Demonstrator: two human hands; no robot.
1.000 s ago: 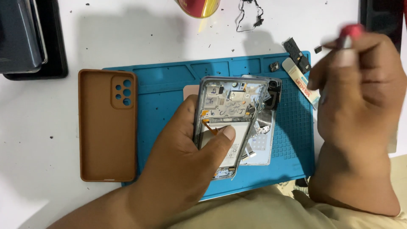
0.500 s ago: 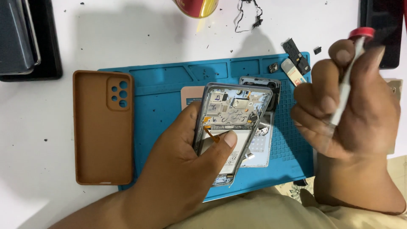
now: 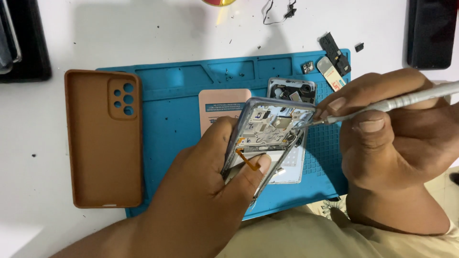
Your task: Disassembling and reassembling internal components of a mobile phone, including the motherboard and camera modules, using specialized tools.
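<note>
the left hand is clamped on an opened phone, holding it tilted above the blue mat, long axis running from lower left to upper right. the right hand is closed round a screwdriver that lies nearly level, its tip pointing left and touching the phone's upper right edge. a brown case lies well to the left.
</note>
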